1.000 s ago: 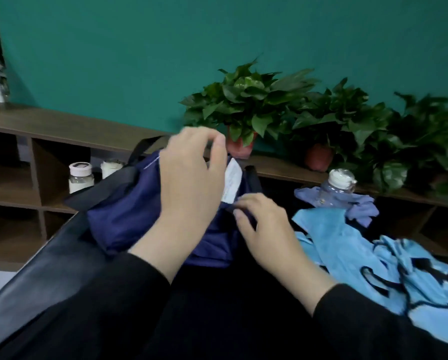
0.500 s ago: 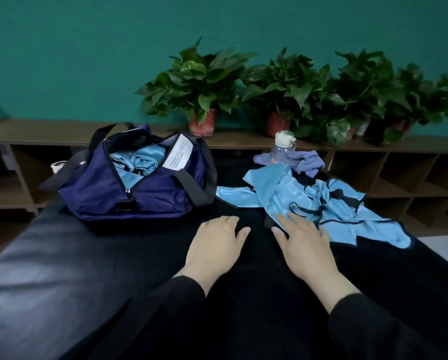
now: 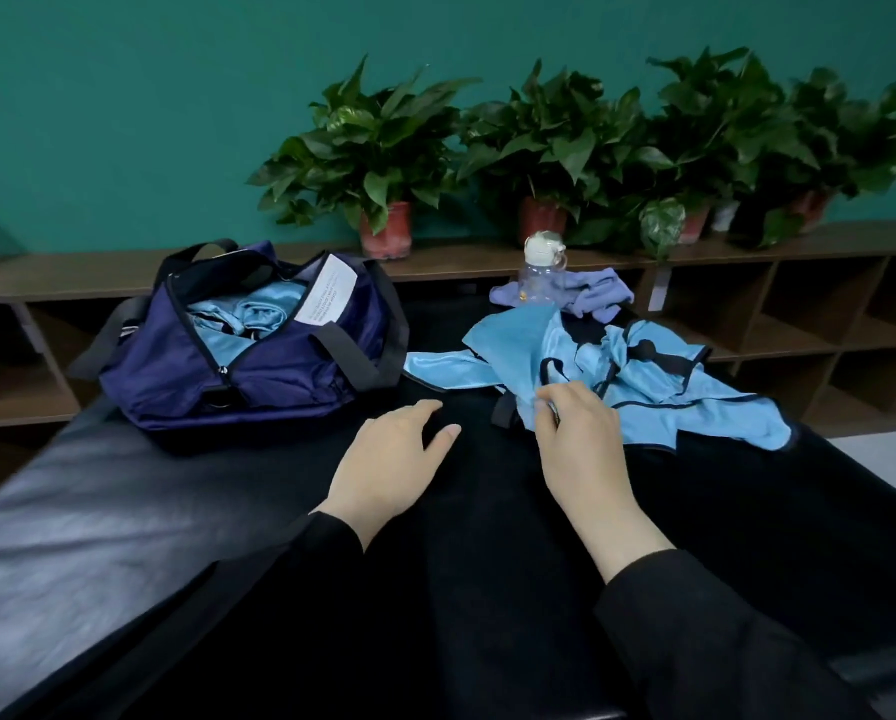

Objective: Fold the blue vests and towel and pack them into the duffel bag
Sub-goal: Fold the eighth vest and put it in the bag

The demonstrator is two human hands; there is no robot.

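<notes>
A navy duffel bag (image 3: pixel 238 350) sits on the left of a black padded counter (image 3: pixel 123 511), unzipped, with folded light-blue fabric (image 3: pixel 243 317) lying in its mouth. A white label (image 3: pixel 326 296) sewn inside the opening carries lines of small print, too fine to read. Black carry straps (image 3: pixel 362 350) drape over the bag's near side.

To the right of the bag, a heap of blue vests (image 3: pixel 617 376) with black trim lies crumpled on the counter. Behind the heap, a lilac towel (image 3: pixel 591 296) lies bunched, with a clear water bottle (image 3: pixel 539 275) with a white cap standing against it.

The left hand (image 3: pixel 388 459) lies flat on the counter between bag and vests, its grip apart, fingers straight and holding nothing. The right hand (image 3: pixel 575 439) rests at the near edge of the vests, its fingertips (image 3: pixel 544 405) pinching a fold of the blue fabric.

Potted green plants (image 3: pixel 383 153) line a wooden shelf unit (image 3: pixel 799 314) against a teal wall (image 3: pixel 123 96).
</notes>
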